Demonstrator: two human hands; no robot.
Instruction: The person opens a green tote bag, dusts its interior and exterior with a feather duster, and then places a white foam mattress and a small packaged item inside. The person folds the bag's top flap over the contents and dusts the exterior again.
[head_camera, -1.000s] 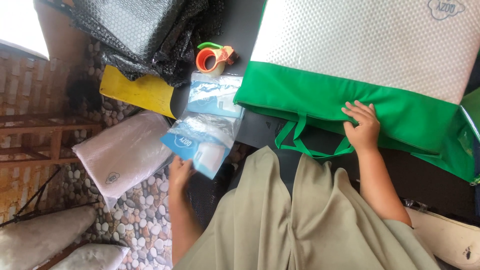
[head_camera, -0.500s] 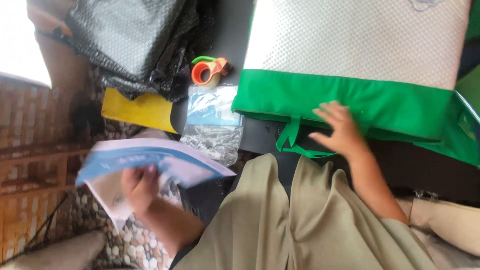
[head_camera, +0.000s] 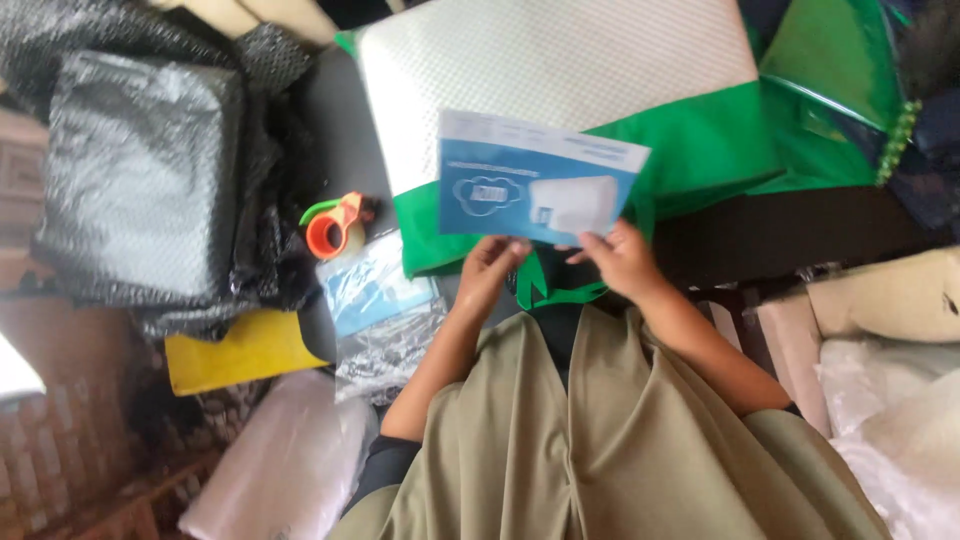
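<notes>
Occupying the upper middle of the view, a white quilted pillow (head_camera: 560, 70) is sitting inside a green fabric bag (head_camera: 700, 150), which is lying on a dark table (head_camera: 800, 225). To the left, a large bundle of black bubble wrap (head_camera: 140, 170) is resting, with a yellow sheet (head_camera: 240, 350) lying just below it. A clear-wrapped pale pillow (head_camera: 290, 460) is lying at the lower left. Clear plastic packets with blue inserts (head_camera: 375, 300) are lying between the yellow sheet and the green bag. Above the bag, a blue and white printed card (head_camera: 535, 180) is being held up flat, facing the camera and covering part of the pillow and the bag's green band. An orange tape dispenser (head_camera: 333, 226) is sitting just beside the packets, near the bubble wrap. Both hands are gripping the card at its lower edge: the left hand (head_camera: 490, 268) is pinching the edge near its middle, and the right hand (head_camera: 622, 262) is pinching it further right, fingers closed on the card.
</notes>
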